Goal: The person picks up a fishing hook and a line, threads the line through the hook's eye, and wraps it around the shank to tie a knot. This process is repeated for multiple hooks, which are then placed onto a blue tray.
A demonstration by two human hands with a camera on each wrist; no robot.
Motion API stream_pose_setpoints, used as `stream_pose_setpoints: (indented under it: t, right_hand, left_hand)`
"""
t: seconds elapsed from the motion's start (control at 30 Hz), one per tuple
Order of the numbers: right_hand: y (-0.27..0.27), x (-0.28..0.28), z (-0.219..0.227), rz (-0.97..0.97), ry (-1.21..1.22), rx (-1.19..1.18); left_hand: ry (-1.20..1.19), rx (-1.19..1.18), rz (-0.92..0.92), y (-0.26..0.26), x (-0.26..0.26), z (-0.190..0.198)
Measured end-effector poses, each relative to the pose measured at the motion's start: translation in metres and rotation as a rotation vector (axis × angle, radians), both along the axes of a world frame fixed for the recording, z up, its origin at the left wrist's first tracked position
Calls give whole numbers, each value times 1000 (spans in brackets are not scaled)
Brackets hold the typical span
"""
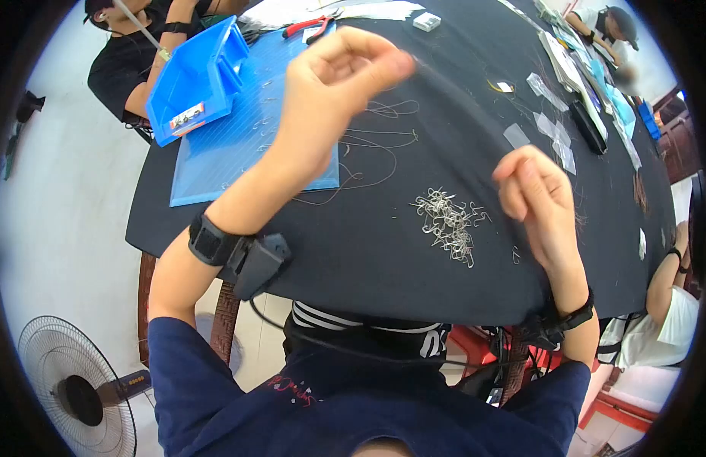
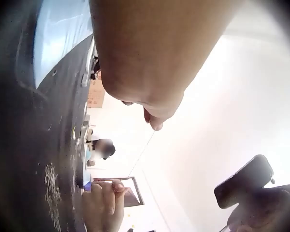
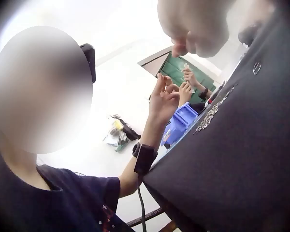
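My left hand (image 1: pixel 334 91) is raised over the table, thumb and fingertips pinching a thin thread (image 2: pixel 143 152). That thread runs down to my right hand (image 1: pixel 539 194), lower and to the right, where curled fingers and thumb grip its other end. In the head view the thread is very faint. Below and between the hands lies a pile of small silvery metal hooks (image 1: pixel 450 221) on the black cloth. A single hook (image 1: pixel 516 254) sits apart from it, near the right wrist.
A blue ribbed board (image 1: pixel 208 179) with small hooks lies at left, under a tilted blue bin (image 1: pixel 187 87). Loose thin cords (image 1: pixel 391 156) curve beside it. Red-handled pliers (image 1: pixel 303 27) and clear plastic bags (image 1: pixel 555 137) lie farther back. Other people sit around the table.
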State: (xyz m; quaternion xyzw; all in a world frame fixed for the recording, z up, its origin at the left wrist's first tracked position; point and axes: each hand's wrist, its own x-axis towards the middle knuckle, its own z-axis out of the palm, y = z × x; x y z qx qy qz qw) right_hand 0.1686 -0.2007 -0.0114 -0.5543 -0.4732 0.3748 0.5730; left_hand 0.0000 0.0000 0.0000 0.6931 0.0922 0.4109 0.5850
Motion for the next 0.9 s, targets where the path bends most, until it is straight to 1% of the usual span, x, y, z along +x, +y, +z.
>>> stream_pose_setpoints:
  t: [0.03, 0.07, 0.1, 0.17, 0.2, 0.3, 0.33, 0.4, 0.43, 0.47, 0.5, 0.53, 0.6, 0.7, 0.73, 0.83, 0.87, 0.9]
  right_hand:
    - [1, 5, -1, -97, 14, 28]
    - [1, 10, -1, -89, 74, 69]
    - [6, 0, 6, -134, 53, 98]
    - [10, -3, 5, -225, 42, 131]
    - [9, 0, 5, -239, 19, 145]
    - [13, 4, 5, -346, -116, 202]
    - [14, 4, 6, -356, -99, 230]
    - [14, 11, 6, -358, -196, 241]
    - [15, 14, 6, -358, -241, 253]
    - [15, 15, 13, -305, -282, 178]
    - [17, 16, 18, -245, -438, 168]
    - [23, 20, 25, -185, -595, 154]
    - [35, 27, 41, -54, -953, 138]
    - [72, 53, 42, 7, -1203, 161]
    - [87, 66, 42, 63, -1228, 144]
    - [136, 106, 42, 199, -1222, 45]
    - [149, 108, 44, 173, -1188, -18]
    - [163, 116, 44, 172, -1254, -27]
  left_hand:
    - [-10, 8, 41, 5, 2, 1]
    - [-21, 16, 82, 9, 4, 1]
    - [-24, 71, 78, 16, -5, 10]
    - [3, 160, 72, 23, -8, 11]
    - [10, 116, 61, 24, -8, 11]
    - [50, 280, 99, 36, -10, 12]
    - [65, 282, 112, 38, -12, 15]
    - [93, 287, 141, 43, -18, 22]
    - [109, 415, 212, 51, -21, 25]
    - [125, 545, 283, 61, -23, 26]
    - [141, 672, 353, 70, -24, 27]
    - [162, 735, 324, 78, -23, 28]
    - [181, 584, 333, 88, -15, 19]
    - [209, 388, 367, 102, -4, 8]
    - [216, 330, 382, 108, -1, 7]
    - [443, 227, 391, 133, 8, -1]
    - [467, 172, 355, 137, 11, -5]
    - [488, 116, 320, 138, 17, -10]
